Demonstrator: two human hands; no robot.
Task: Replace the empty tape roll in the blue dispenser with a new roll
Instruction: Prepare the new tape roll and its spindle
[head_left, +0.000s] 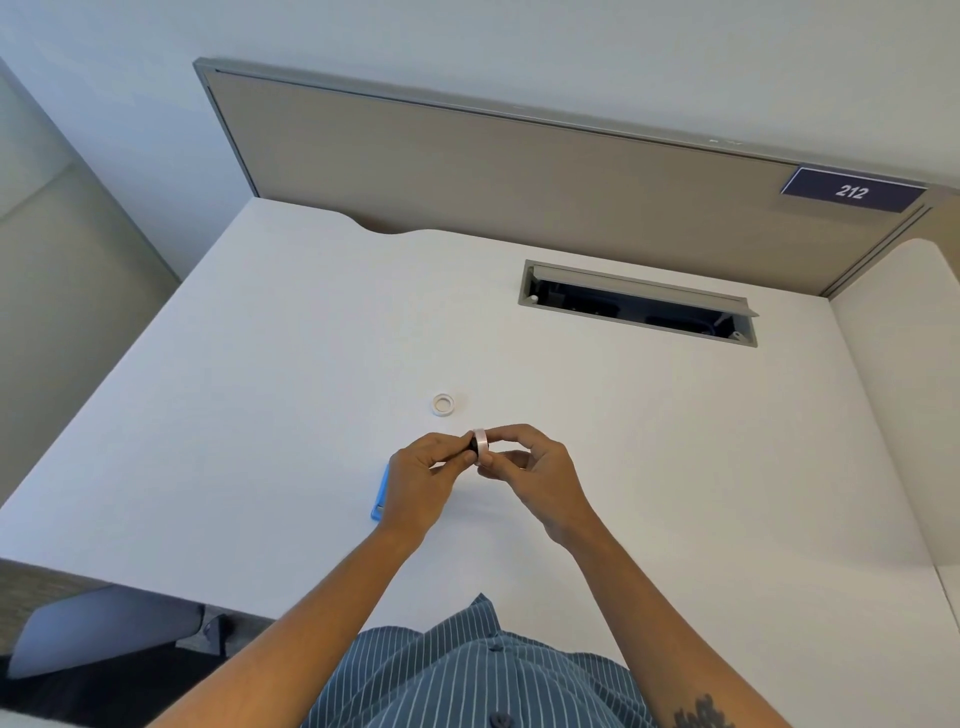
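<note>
Placard (852, 190) "212"; tape roll (481, 446) seemingly unlabelled.

I see a white worktop (270, 364) under the hands. Beyond them stands a beige partition panel (467, 176) with a "212" sign (852, 191) at its right end. An open cable hatch (639, 304) sits ahead-right. Pale walls (467, 36) rise behind, evenly lit.
</note>
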